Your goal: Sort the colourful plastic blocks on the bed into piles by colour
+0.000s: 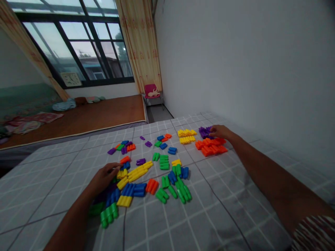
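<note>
My right hand [221,131] reaches to the far right, fingers pressed together on a cluster of purple plastic building blocks [205,132]. Just in front of it lie stacked orange blocks [212,146], and yellow blocks [186,136] sit to their left. On the left, my left hand [106,175] is low over the mixed pile, its bent fingertips at the blue block [126,165] and the small yellow blocks [121,174]. What its fingers hold, if anything, is hidden. Under its wrist are more blue blocks [113,197] and green blocks [109,215], partly covered by the forearm.
A grey checked sheet [209,223] covers the surface. Across the middle lie long yellow blocks [138,171], green blocks [183,190] and loose purple pieces [148,143]. Behind are a brown-topped bed [110,111], a red chair [150,91] and a window. A white wall [248,69] borders the right.
</note>
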### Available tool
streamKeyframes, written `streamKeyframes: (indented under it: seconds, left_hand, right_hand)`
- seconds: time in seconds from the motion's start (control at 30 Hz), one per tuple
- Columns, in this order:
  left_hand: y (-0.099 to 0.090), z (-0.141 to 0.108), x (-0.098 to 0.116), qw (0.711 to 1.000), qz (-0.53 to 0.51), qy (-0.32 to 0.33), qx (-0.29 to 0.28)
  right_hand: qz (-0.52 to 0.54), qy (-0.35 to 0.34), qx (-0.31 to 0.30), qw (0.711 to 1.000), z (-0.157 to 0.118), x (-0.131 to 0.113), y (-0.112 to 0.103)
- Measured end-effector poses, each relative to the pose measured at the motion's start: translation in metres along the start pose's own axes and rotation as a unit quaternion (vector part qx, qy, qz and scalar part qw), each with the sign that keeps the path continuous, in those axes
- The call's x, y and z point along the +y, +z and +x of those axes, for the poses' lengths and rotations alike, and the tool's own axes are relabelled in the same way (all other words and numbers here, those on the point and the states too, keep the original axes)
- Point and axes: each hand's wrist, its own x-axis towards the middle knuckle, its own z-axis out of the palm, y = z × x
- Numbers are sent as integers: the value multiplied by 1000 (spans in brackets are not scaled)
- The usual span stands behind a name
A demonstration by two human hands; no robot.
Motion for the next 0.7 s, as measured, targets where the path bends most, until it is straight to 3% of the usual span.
streamKeyframes:
  seconds: [0.33, 0.7]
  left_hand:
    - [-2, -1, 5, 1000, 0, 3, 2]
    - [-2, -1, 0, 1000, 12, 8, -7]
  right_hand:
    - [26, -38, -29, 999, 6, 13, -4]
    - [63, -7, -23, 998, 8, 4, 7]
